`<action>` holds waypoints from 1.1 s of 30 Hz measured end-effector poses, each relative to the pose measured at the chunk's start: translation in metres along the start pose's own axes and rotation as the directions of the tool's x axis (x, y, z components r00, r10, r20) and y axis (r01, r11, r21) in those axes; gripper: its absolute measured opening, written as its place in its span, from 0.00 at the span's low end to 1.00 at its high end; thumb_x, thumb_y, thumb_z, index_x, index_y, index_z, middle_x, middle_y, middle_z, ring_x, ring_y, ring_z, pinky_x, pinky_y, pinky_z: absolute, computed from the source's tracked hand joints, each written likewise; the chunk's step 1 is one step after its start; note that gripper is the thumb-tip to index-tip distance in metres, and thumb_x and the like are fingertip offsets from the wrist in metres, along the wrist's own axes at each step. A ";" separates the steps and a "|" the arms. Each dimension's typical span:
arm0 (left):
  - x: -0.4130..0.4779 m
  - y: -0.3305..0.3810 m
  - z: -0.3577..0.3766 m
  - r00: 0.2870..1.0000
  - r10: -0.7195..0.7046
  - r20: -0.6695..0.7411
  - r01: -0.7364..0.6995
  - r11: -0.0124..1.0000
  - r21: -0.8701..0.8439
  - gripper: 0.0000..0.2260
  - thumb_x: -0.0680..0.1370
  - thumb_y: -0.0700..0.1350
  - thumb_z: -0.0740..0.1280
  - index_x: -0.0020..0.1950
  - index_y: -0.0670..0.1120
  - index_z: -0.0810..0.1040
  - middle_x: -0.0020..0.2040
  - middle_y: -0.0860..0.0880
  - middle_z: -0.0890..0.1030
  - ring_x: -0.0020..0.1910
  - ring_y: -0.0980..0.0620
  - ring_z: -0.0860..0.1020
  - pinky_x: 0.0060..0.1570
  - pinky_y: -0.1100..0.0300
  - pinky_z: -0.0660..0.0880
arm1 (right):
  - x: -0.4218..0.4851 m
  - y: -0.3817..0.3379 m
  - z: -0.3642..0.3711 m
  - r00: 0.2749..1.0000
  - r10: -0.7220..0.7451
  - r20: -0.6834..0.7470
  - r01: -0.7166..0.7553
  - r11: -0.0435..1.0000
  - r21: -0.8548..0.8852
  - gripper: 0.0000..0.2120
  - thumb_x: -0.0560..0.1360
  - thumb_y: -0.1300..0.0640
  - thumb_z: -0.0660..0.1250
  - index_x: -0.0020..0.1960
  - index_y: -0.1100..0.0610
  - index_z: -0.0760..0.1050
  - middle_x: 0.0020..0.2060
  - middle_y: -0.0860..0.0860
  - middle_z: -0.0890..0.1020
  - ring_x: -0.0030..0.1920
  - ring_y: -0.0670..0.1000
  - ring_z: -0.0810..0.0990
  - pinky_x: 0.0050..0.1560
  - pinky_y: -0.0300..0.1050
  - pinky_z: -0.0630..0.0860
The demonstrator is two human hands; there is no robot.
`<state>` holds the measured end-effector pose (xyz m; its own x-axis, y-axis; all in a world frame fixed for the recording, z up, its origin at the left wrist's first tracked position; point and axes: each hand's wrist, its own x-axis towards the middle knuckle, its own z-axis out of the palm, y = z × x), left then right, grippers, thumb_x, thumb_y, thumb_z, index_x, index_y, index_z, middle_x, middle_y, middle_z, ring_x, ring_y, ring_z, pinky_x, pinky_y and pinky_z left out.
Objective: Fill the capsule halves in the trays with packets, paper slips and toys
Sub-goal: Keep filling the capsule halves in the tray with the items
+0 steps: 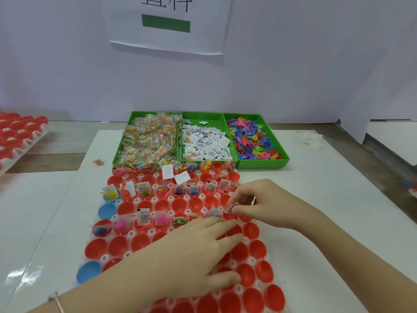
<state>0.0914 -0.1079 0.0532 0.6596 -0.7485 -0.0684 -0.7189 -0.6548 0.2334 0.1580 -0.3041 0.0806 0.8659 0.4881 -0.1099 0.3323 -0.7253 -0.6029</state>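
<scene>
The left hand point(198, 249) comes in from the lower left of the frame and lies flat, palm down, on the tray point(104, 258). Its fingers are straight and spread over several red capsule halves point(118, 245) in the middle of the frame, and it grips nothing. A thin bracelet point(57, 301) circles its wrist at the bottom left. The right hand point(266, 204) reaches in from the lower right with its fingers curled. It pinches a printed paper slip point(232, 208) between thumb and forefinger just above a red half at the right end of a filled row, close to the left fingertips. The tray lies on the desk point(327, 199) and fills the centre and bottom of the frame. Its upper rows hold slips, packets and small toys, its lower halves are bare, and a few blue halves point(107, 210) sit along its left edge. Three green bins stand side by side just beyond the tray's far edge: the packet bin point(149, 138), the slip bin point(205, 143) and the toy bin point(252, 141). One stray packet point(98, 162) lies on the desk left of the tray. A second tray of closed red capsules point(20, 134) sits at the left edge of the frame, and a printed sheet point(167, 23) hangs on the wall at the top centre.
</scene>
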 end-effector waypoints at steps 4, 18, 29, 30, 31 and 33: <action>0.001 0.002 0.002 1.000 -0.008 0.021 0.007 1.000 0.019 0.33 0.78 0.66 0.52 0.79 0.53 0.52 0.80 0.50 0.50 0.77 0.52 0.50 0.74 0.56 0.46 | 0.003 -0.003 0.001 0.998 -0.052 0.033 0.057 0.982 -0.183 0.05 0.75 0.56 0.70 0.50 0.54 0.83 0.35 0.40 0.75 0.37 0.38 0.74 0.41 0.29 0.69; 0.000 0.005 -0.002 1.000 0.002 -0.006 -0.002 0.999 0.051 0.36 0.76 0.69 0.55 0.79 0.52 0.55 0.79 0.48 0.54 0.76 0.50 0.55 0.74 0.56 0.50 | 0.017 -0.022 0.006 0.987 0.011 0.158 0.068 0.871 -0.486 0.07 0.74 0.56 0.67 0.50 0.57 0.79 0.41 0.50 0.81 0.43 0.49 0.78 0.46 0.48 0.77; -0.003 0.007 -0.013 0.990 -0.006 -0.143 0.004 1.000 -0.012 0.32 0.78 0.68 0.50 0.77 0.52 0.62 0.78 0.50 0.59 0.74 0.50 0.62 0.72 0.59 0.55 | 0.008 0.004 -0.015 1.000 -0.021 0.020 0.020 0.999 0.048 0.10 0.67 0.51 0.78 0.46 0.46 0.81 0.41 0.44 0.82 0.35 0.36 0.76 0.38 0.30 0.71; -0.004 0.007 -0.017 0.984 -0.008 -0.177 0.006 1.000 -0.009 0.31 0.78 0.67 0.50 0.76 0.52 0.65 0.77 0.51 0.62 0.73 0.51 0.65 0.71 0.61 0.57 | 0.009 0.007 -0.022 1.000 -0.016 -0.023 0.018 0.997 0.078 0.10 0.66 0.49 0.78 0.46 0.45 0.81 0.41 0.43 0.82 0.35 0.37 0.76 0.38 0.31 0.72; -0.004 0.006 -0.023 0.979 -0.012 -0.204 0.016 1.000 0.015 0.29 0.78 0.66 0.50 0.74 0.52 0.69 0.75 0.52 0.66 0.70 0.53 0.69 0.68 0.64 0.61 | 0.010 0.011 -0.030 0.997 -0.007 -0.077 0.014 0.995 0.095 0.10 0.66 0.48 0.78 0.46 0.43 0.81 0.41 0.43 0.83 0.35 0.38 0.76 0.38 0.31 0.72; -0.003 0.003 -0.035 0.963 -0.021 -0.267 0.027 0.999 0.020 0.26 0.79 0.64 0.52 0.69 0.53 0.74 0.70 0.53 0.74 0.64 0.56 0.75 0.63 0.65 0.67 | 0.017 0.022 -0.046 0.977 0.018 -0.213 0.017 0.987 0.158 0.07 0.68 0.49 0.76 0.44 0.43 0.81 0.40 0.43 0.83 0.34 0.38 0.76 0.36 0.30 0.72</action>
<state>0.0950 -0.1038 0.0880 0.7089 -0.6798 0.1883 -0.7052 -0.6766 0.2119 0.1971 -0.3340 0.1023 0.9315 0.3603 0.0505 0.2835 -0.6316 -0.7216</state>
